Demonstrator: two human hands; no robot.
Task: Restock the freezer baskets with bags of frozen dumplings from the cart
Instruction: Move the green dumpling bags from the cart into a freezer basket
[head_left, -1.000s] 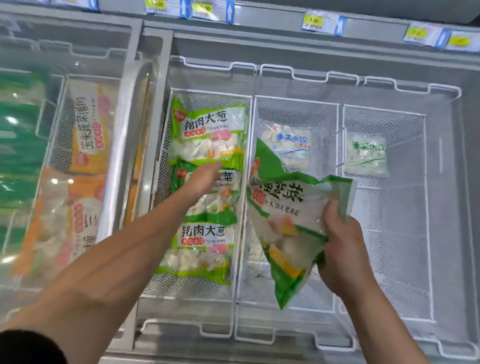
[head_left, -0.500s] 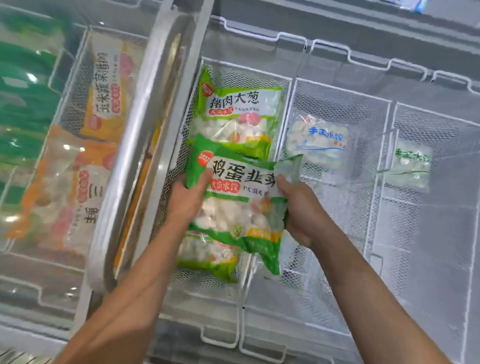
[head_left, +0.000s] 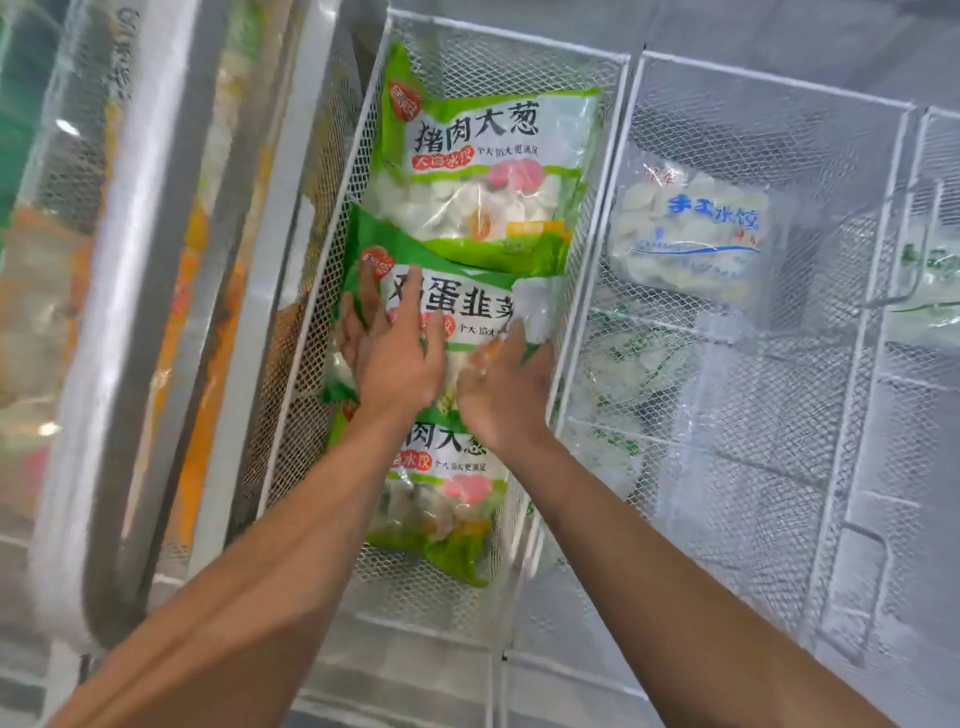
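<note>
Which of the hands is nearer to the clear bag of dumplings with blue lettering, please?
The right hand: it is in the neighbouring wire basket, beside the dividing wall from the clear blue-lettered bag. The left hand lies further left.

Both your bare forearms reach forward and converge, wrists close together. Your left hand (head_left: 395, 358) lies palm down with its fingers straight and spread, pressing flat. Your right hand (head_left: 501, 389) sits just beside it, also palm down; blur hides how its fingers lie.
</note>
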